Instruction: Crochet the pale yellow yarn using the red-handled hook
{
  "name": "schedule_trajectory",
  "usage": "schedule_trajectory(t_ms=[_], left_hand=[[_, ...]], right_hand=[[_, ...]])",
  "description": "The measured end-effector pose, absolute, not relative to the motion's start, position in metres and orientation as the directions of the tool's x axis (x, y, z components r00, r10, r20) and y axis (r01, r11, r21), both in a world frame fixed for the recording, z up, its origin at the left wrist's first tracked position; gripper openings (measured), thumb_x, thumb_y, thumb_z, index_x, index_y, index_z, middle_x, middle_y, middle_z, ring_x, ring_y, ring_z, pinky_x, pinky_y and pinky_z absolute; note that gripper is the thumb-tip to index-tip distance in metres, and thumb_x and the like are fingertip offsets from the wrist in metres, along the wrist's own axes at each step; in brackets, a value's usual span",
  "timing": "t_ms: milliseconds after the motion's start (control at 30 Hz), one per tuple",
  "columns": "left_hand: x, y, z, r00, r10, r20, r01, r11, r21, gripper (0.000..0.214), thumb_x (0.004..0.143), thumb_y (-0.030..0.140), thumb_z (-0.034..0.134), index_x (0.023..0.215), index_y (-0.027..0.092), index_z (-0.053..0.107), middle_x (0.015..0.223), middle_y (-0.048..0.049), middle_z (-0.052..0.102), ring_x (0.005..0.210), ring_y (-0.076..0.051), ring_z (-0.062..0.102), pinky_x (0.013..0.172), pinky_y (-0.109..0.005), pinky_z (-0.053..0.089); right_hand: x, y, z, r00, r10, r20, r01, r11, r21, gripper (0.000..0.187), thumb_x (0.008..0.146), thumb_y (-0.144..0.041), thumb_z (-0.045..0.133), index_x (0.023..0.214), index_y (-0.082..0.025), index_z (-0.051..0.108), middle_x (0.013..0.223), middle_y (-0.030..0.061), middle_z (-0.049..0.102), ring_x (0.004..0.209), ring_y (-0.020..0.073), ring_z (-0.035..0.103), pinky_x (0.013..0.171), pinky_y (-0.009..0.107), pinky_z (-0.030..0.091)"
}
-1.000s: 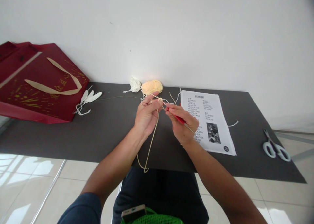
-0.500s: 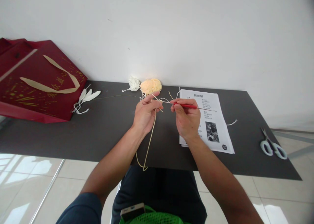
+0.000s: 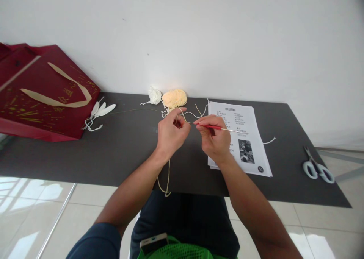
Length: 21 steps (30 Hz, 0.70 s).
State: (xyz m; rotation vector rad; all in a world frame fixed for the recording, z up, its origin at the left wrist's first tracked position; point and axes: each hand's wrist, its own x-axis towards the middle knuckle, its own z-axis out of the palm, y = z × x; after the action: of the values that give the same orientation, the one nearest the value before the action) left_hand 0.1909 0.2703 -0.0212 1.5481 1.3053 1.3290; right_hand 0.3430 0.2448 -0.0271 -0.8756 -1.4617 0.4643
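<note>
Dark table (image 3: 127, 138): red hook (image 3: 212, 127), sheet (image 3: 241, 136) "熊图解".

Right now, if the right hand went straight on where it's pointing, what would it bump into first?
Most likely the left hand, just ahead of the right hand, though depth is unclear.

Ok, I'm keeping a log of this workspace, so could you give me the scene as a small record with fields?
Left hand: holds pale yarn
Right hand: grips red-handled hook
White yarn ball: beside peach yarn ball, near wall
Printed sheets: partly hidden by right hand
Scissors: near right end of dark table
Red bag: far left, beside white pieces
</note>
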Motion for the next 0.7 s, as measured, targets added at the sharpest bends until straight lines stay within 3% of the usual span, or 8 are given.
schedule_trajectory(t_ms=[133,267,500,700], left_hand=[[0.189,0.27,-0.025,0.076,0.935,0.348,0.245,-0.355,0.902,0.049,0.075,0.007,0.063,0.121,0.021,0.072,0.069,0.0063,0.059,0.059,-0.009,0.048,0.061,-0.024,0.041],[0.188,0.274,-0.026,0.189,0.918,0.348,0.031,-0.36,0.932,0.047,0.075,0.006,0.065,0.118,0.021,0.073,0.068,0.0054,0.058,0.06,-0.009,0.048,0.06,-0.025,0.039],[0.184,0.276,-0.021,0.309,0.907,0.286,-0.274,-0.204,0.94,0.041,0.071,0.009,0.077,0.11,0.023,0.078,0.07,0.0024,0.065,0.06,-0.01,0.053,0.056,-0.024,0.039],[0.18,0.278,-0.023,0.374,0.888,0.267,-0.391,-0.11,0.914,0.04,0.071,0.013,0.084,0.109,0.024,0.079,0.074,0.0005,0.07,0.062,-0.012,0.058,0.058,-0.025,0.041]], right_hand=[[0.349,0.244,-0.023,0.175,0.831,0.527,0.178,0.5,-0.848,0.01,0.093,-0.031,0.075,0.097,-0.027,0.066,0.092,0.0011,0.077,0.086,0.0184,0.072,0.077,0.035,0.057],[0.355,0.249,-0.022,0.215,0.904,0.369,-0.036,0.385,-0.922,0.019,0.089,-0.036,0.08,0.092,-0.025,0.066,0.085,-0.0018,0.076,0.07,0.0138,0.066,0.067,0.03,0.052],[0.357,0.254,-0.015,0.149,0.954,0.259,-0.401,0.297,-0.867,0.023,0.081,-0.032,0.088,0.084,-0.023,0.067,0.075,-0.0033,0.076,0.057,0.0091,0.058,0.056,0.025,0.043],[0.356,0.252,-0.008,0.092,0.976,0.195,-0.484,0.215,-0.848,0.031,0.076,-0.037,0.091,0.082,-0.023,0.064,0.073,-0.0036,0.074,0.056,0.0089,0.057,0.053,0.025,0.043]])
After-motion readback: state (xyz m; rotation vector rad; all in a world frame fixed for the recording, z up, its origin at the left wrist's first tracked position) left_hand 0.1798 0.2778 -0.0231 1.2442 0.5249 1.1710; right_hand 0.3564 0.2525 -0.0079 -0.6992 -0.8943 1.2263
